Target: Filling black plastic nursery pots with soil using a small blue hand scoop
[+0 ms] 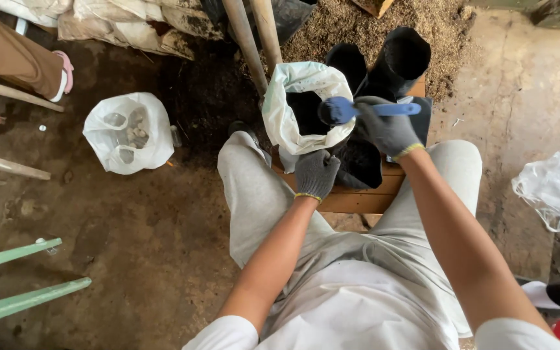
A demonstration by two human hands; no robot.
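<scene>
My right hand (pixel 389 128), in a dark knit glove, grips the handle of a blue scoop (pixel 358 109) whose bowl sits over the mouth of a white sack (pixel 296 113) holding dark soil. My left hand (pixel 315 174), gloved the same way, holds the sack's lower edge beside a black grow bag (pixel 360 163) filled with soil. Two more black grow bags (pixel 398 58) stand behind, on a wooden board (pixel 358 198) between my knees.
A clear plastic bag (pixel 129 131) with pale lumps lies on the dirt floor at left. Another crumpled plastic bag (pixel 554 189) lies at right on concrete. Wooden tool handles (pixel 254 39) lean behind the sack. Green chair legs (pixel 14 285) show lower left; another person's leg (pixel 14 55) upper left.
</scene>
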